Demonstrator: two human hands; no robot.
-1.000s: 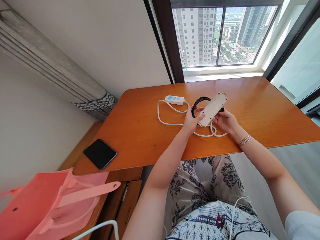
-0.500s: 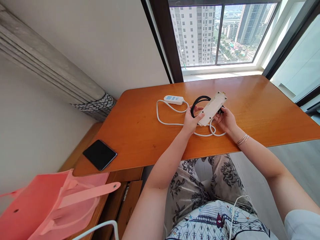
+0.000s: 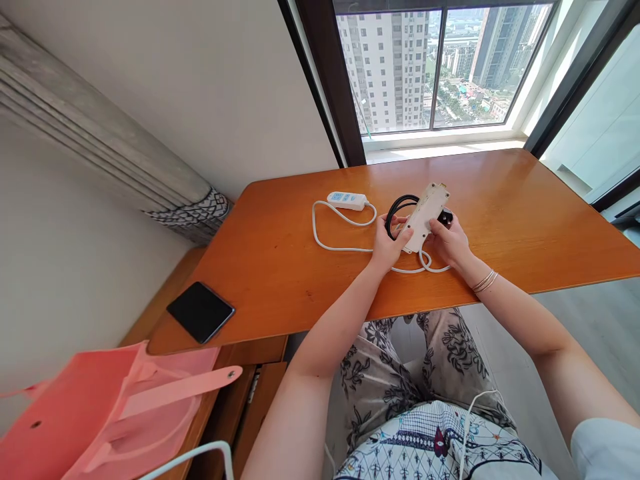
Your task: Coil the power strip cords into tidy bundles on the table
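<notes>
Daylight from the upper-right window [image 3: 441, 70] leaves the sill [image 3: 445, 153] near white and the buildings [image 3: 385, 73] outside pale. The table [image 3: 280, 267] has a soft sheen toward upper right; the upper-left wall [image 3: 225, 80] is dimmer grey. Wide-angle stretching shows toward the lower corners.

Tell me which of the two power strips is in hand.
The plain-faced cream strip, gripped by the left hand beside a coiled black cable. The other strip, white with blue patches, lies untouched on the table with a white cord.
</notes>
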